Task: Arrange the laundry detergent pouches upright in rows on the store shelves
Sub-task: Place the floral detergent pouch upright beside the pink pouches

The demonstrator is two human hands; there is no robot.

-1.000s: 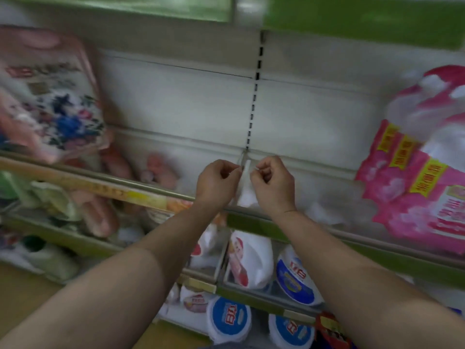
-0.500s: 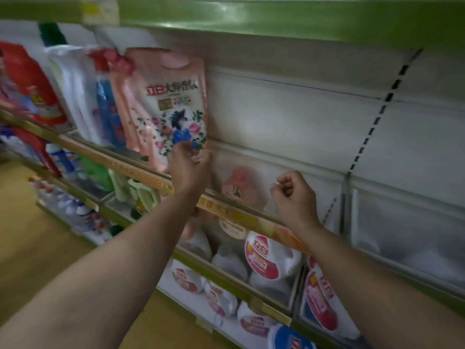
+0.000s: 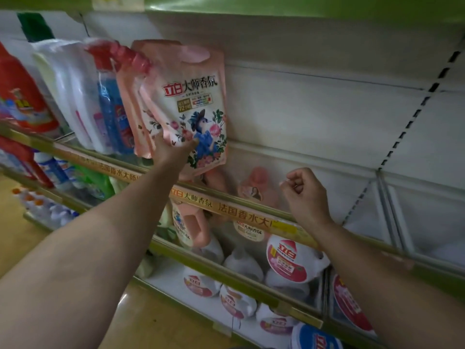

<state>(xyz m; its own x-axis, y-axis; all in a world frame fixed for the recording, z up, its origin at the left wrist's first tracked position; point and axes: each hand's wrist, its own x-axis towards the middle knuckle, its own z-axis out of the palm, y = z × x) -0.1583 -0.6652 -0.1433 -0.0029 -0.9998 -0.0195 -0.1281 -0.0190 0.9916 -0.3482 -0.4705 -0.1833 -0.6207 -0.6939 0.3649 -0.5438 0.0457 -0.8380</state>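
Left hand (image 3: 171, 147) has lifted pink pouch (image 3: 186, 107) higher.

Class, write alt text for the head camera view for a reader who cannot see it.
A person's left hand grips the lower part of a pink floral detergent pouch, holding it upright at the back of a store shelf. The right hand, fingers curled and holding nothing, hovers above the shelf's front rail; bottles fill the shelves below.

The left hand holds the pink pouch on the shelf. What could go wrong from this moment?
1. The left hand grips the pink floral pouch only low down, so its tall top may tip or sag.
2. The pouches beside it already lean, so a push could topple the row.
3. The right hand is curled and apart, so it gives no support.
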